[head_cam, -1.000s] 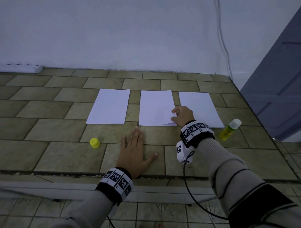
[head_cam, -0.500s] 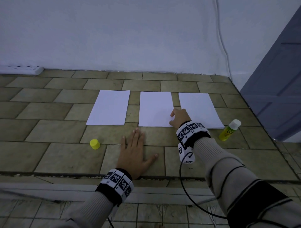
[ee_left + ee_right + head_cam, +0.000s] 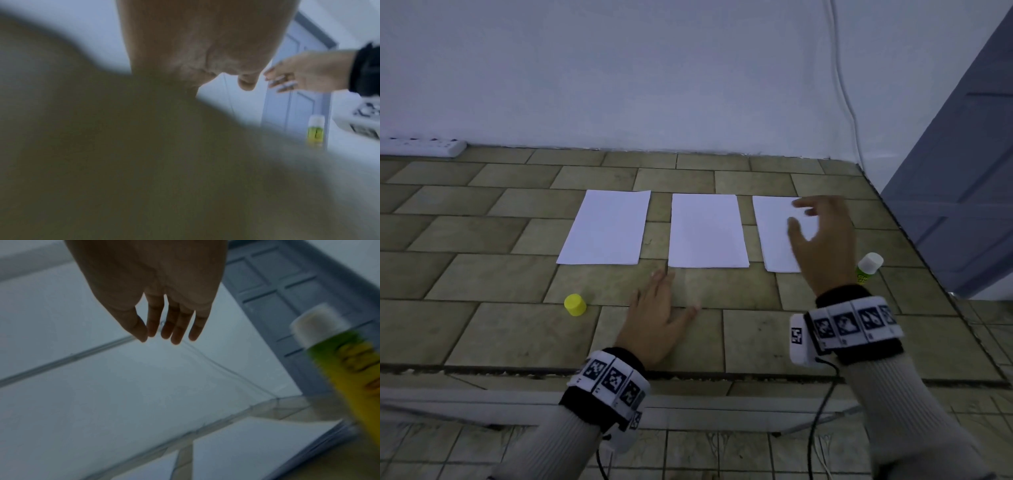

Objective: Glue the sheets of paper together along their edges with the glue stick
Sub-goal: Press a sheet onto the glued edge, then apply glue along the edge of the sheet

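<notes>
One glue stick [image 3: 868, 269] is what the next move hinges on, I reckon. It lies on its side on the tiled floor [image 3: 482, 274], just right of the rightmost sheet's near corner, white end pointing away toward the grey door [image 3: 962, 171] and yellow-green body toward the person, so its long axis runs roughly near-to-far with a slight lean to the right.

The right hand [image 3: 822, 240] hovers above the right sheet [image 3: 774, 233], fingers loosely spread and holding nothing. The wrist view shows them hanging relaxed over the paper, with the stick off to the right and nearer the wrist than the fingertips. So the stick sits right of and a bit behind the fingers, well within that hand's reach. The left hand [image 3: 657, 315] is far from it, flat on the tiles with fingers straight and close together, thumb out, just in front of the middle sheet [image 3: 707, 233].

Count-wise: three white sheets in a row, the left sheet [image 3: 606, 229] included, all apart with tile showing between them, nothing joined yet. One yellow cap [image 3: 575, 304] stands left of the left hand. One white power strip [image 3: 421, 146] sits by the wall.
</notes>
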Available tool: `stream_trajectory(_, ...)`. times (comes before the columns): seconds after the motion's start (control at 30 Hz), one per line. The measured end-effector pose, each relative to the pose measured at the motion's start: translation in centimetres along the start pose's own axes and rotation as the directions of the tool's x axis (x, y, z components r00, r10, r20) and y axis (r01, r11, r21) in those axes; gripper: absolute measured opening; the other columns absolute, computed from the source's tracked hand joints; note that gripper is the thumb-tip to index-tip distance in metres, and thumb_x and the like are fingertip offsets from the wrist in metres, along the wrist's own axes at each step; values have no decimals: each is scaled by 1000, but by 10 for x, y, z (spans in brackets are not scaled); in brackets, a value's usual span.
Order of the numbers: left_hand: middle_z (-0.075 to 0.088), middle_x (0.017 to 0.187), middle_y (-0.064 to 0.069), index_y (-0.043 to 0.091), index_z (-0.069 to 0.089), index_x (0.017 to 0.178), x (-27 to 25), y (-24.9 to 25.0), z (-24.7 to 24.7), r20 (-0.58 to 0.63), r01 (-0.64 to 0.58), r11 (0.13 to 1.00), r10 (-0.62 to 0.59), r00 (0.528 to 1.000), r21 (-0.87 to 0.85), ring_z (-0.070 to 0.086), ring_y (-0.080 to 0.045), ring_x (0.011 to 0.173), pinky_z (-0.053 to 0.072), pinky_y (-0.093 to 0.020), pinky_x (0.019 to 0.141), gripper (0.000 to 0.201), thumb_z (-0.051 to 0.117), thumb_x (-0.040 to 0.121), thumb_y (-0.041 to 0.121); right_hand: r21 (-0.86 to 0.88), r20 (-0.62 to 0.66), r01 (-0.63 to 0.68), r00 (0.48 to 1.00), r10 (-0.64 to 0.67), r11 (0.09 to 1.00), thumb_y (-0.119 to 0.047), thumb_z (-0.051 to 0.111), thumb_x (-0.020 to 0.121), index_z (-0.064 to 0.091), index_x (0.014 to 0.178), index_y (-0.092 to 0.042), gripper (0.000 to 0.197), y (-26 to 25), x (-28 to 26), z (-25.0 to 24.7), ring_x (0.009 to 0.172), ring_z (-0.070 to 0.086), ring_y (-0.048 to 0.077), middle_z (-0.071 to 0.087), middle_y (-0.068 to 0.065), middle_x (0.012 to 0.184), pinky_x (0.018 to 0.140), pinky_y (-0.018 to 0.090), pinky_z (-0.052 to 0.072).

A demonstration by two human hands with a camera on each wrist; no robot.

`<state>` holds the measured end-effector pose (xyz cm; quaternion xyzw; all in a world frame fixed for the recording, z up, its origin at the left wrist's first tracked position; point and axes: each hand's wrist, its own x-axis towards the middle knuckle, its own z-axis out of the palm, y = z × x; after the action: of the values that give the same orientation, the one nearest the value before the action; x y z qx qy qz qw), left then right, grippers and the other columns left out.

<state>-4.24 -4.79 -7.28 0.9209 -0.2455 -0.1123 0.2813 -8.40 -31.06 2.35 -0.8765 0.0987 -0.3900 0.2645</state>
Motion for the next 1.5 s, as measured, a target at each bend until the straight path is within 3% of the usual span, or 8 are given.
stream_trajectory(0.2, 27, 158, -3, 15, 34, 149, 20, 20, -68, -196, -35, 974, -9, 981, -223, 21, -15, 147, 19, -44, 120, 84, 39, 84, 67, -65, -314, -249, 924, 217, 966, -14, 66, 73, 48, 123, 0, 55, 37, -15, -52, 117, 45, 32, 48, 20, 124, 98, 31, 35)
stream_trajectory(0.4, 19, 160, -12, 9, 28, 151, 76, -18, -98, -227, 314, 947, -291, 929, 73, 18, -28, 147, 16, -52, 118, 75, 43, 96, 57, 167, -38, -724, 673, 739, 669, -19, 78, 75, 41, 125, 2, 66, 67, -43, -53, 110, 55, 31, 54, 14, 117, 78, 32, 44)
stream_trajectory(0.6, 21, 158, -19, 5, 28, 148, 107, -44, -90, -100, 484, 758, -494, 864, 437, 17, -37, 145, 17, -54, 117, 81, 48, 93, 61, 48, 116, -753, 657, 745, 657, -11, 66, 86, 47, 124, -1, 44, 72, -57, -40, 110, 55, 31, 57, 17, 124, 86, 40, 43)
stream_trajectory(0.7, 37, 145, -23, 5, 43, 136, 113, -52, -82, -47, 491, 732, -535, 843, 473, 36, -42, 133, 27, -56, 112, 76, 56, 88, 62, 12, 129, -736, 672, 729, 677, -12, 64, 88, 49, 124, -2, 40, 66, -56, -37, 110, 54, 31, 57, 16, 124, 82, 35, 41)
stream_trajectory(0.9, 61, 111, -15, 6, 53, 115, 102, -55, -81, -119, 422, 766, -420, 900, 485, 60, -34, 102, 47, -44, 91, 53, 55, 92, 54, -22, 153, -715, 689, 709, 699, -12, 63, 90, 49, 125, -1, 40, 59, -54, -37, 91, 47, 18, 56, 16, 126, 76, 28, 34)
stream_trajectory(1.17, 55, 130, -17, 10, 46, 135, 86, -41, -103, -302, 408, 876, -328, 895, 257, 53, -39, 115, 44, -49, 95, 54, 46, 97, 49, -33, 155, -702, 699, 698, 711, -14, 64, 89, 49, 125, 0, 41, 57, -54, -38, 90, 47, 16, 56, 16, 127, 76, 28, 34)
stream_trajectory(1.33, 47, 144, -11, 11, 49, 138, 61, -12, -108, -361, 23, 992, 24, 932, 126, 46, -32, 128, 39, -47, 103, 52, 57, 95, 40, -26, 156, -696, 706, 691, 718, -15, 65, 88, 51, 125, -1, 42, 58, -53, -37, 103, 54, 25, 57, 16, 125, 80, 29, 35)
stream_trajectory(1.5, 38, 151, -4, 18, 48, 139, 30, 17, -93, -78, -288, 957, 290, 954, 27, 38, -20, 137, 35, -43, 112, 52, 63, 93, 33, -7, 166, -687, 716, 678, 727, -16, 66, 88, 52, 125, -4, 42, 59, -51, -36, 109, 54, 26, 58, 15, 124, 82, 31, 37)
